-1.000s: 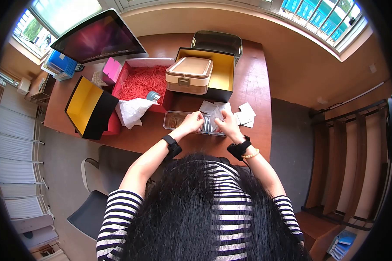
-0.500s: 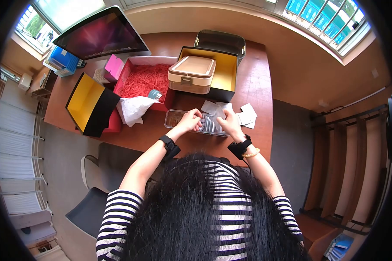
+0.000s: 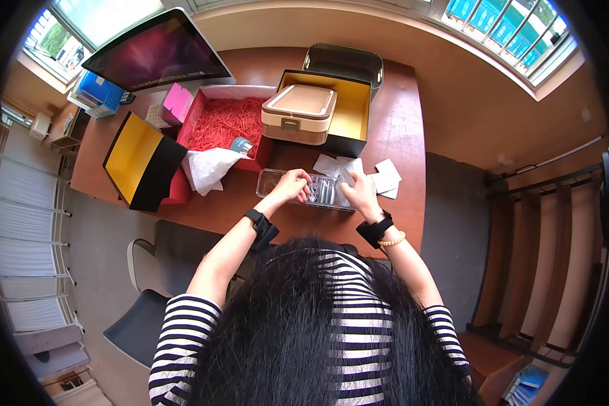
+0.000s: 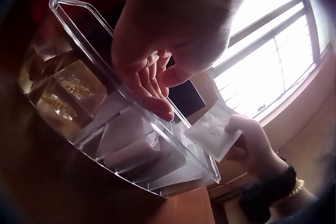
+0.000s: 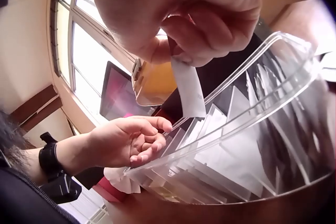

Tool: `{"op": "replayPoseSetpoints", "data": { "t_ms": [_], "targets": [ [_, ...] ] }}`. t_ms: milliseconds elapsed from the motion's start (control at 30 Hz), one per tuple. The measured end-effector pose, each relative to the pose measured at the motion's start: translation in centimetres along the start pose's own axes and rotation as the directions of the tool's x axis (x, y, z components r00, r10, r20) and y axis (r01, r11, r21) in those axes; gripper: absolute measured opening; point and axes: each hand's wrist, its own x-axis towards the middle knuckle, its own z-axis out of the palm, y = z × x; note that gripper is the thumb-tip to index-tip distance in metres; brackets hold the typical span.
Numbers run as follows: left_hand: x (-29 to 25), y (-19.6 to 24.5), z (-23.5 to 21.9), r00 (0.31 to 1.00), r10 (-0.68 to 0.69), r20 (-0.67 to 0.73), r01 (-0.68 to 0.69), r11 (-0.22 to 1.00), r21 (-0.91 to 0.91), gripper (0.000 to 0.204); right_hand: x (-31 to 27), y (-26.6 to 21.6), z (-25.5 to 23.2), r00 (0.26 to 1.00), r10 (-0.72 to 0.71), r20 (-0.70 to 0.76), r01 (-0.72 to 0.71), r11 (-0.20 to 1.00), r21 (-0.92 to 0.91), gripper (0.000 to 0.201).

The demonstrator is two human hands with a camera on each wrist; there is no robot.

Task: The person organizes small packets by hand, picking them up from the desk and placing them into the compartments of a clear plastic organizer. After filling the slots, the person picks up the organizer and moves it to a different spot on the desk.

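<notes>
A clear divided box stands near the table's front edge; white packets stand upright in its slots, and gold-coloured packets lie at its left end. The right hand pinches a small white packet between thumb and fingers, above the box's right part. Over the box's middle, the left hand hangs with loosely bent fingers and nothing visible in them. More white packets lie on the table beyond the right hand.
Behind the box are a red box with red shredded paper, a beige lunch box on a black and yellow box, and white tissue. A black and yellow lid and a monitor stand left.
The left hand has moved slightly left and its fingers have loosened. The right hand has shifted slightly right. The camera view has shifted a little.
</notes>
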Motion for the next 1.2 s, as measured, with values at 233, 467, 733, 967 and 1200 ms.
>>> {"op": "replayPoseSetpoints", "data": {
  "t_ms": [233,467,733,967,1200],
  "targets": [
    [-0.1,0.4,0.1,1.000,-0.021,0.012,0.020,1.000,0.013,0.018,-1.0,-0.2,0.6,0.995,0.001,0.099,0.008,0.996,-0.087,0.023],
    [-0.1,0.3,0.1,0.999,-0.027,0.016,0.027,1.000,-0.013,0.018,-0.7,-1.9,0.0,0.940,0.104,0.324,-0.053,0.985,-0.162,0.033],
    [-0.1,0.5,0.1,0.999,-0.044,0.014,0.044,0.999,-0.012,0.019,-0.8,0.0,0.3,0.959,-0.025,0.281,0.088,0.973,-0.216,0.026],
    [0.4,0.1,-0.4,0.996,-0.073,0.058,0.077,0.994,-0.077,0.018,2.9,6.2,-3.5,0.987,0.080,-0.142,-0.081,0.997,-0.005,0.013],
    [0.7,0.2,-0.7,0.991,-0.094,0.095,0.106,0.985,-0.137,0.017,2.6,14.4,-4.7,0.941,0.187,-0.283,-0.307,0.823,-0.478,0.042]
  ]
}}
